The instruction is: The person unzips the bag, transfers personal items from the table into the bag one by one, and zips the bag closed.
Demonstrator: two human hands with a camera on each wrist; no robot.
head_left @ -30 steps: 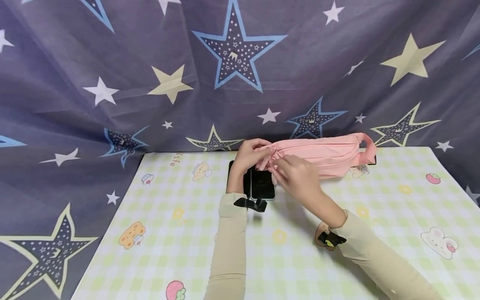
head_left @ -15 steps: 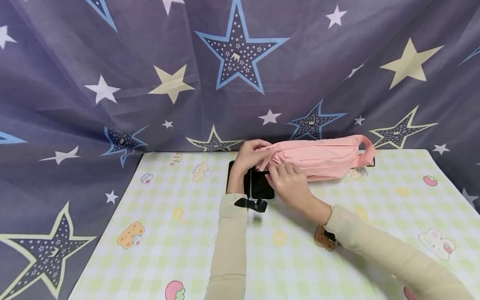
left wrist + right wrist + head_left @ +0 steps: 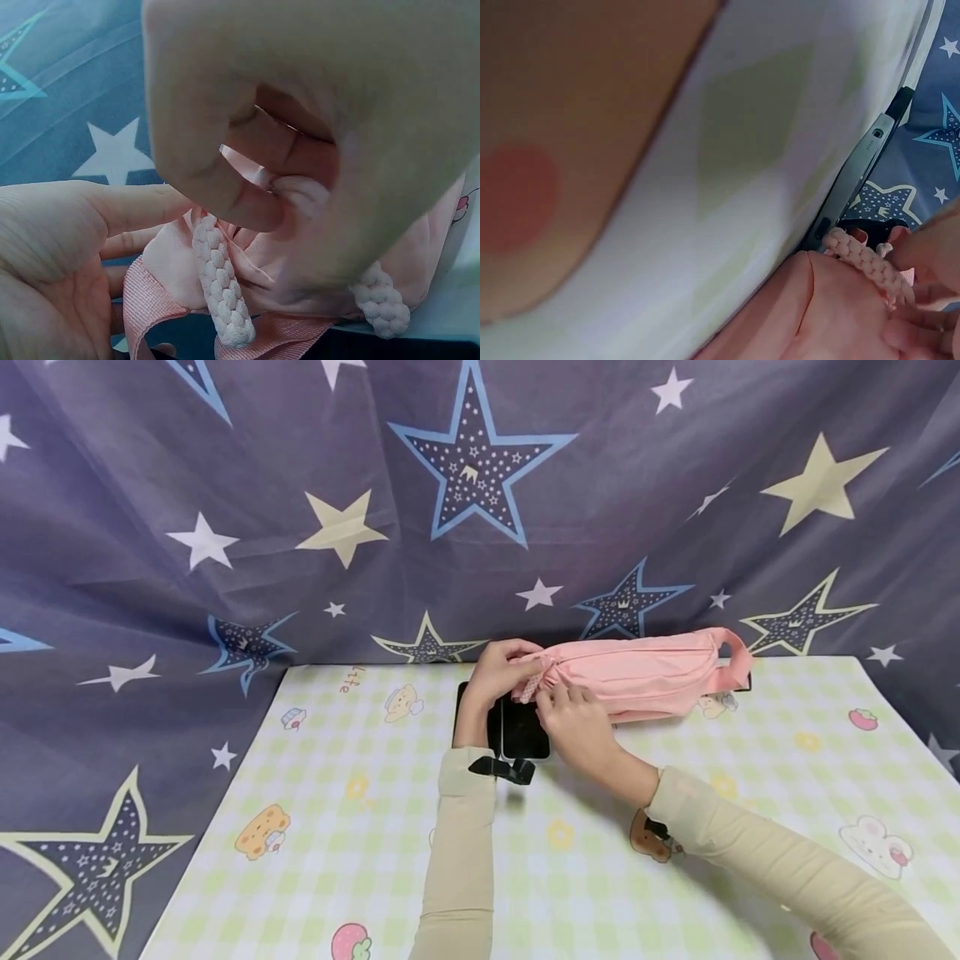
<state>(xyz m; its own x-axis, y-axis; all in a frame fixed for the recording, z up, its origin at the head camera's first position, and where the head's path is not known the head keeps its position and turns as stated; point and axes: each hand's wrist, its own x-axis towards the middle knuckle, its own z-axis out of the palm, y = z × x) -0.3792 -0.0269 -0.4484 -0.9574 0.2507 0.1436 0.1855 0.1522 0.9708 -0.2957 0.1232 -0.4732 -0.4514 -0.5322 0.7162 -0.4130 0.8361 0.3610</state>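
A long pink zippered pouch (image 3: 630, 672) lies at the back of the table, with a strap loop at its right end. My left hand (image 3: 498, 675) grips its left end; in the left wrist view its thumb and fingers (image 3: 139, 214) hold the fabric beside a hanging braided zip pull (image 3: 223, 289). My right hand (image 3: 581, 727) is curled at the pouch's front left, pinching near a second braided zip pull (image 3: 381, 304). Its fingertips and the zipper slider are partly hidden. One braided pull (image 3: 866, 259) also shows in the right wrist view.
Two dark phone-like slabs (image 3: 523, 731) lie under and before the pouch's left end. Another dark edge (image 3: 744, 681) shows beneath its right end. A star-printed curtain (image 3: 300, 460) hangs behind the table, which has a checked cover (image 3: 360, 843).
My right hand has shifted slightly left and lower along the pouch, its wrist turning and its forearm swinging lower. My left hand stays on the pouch's left end.
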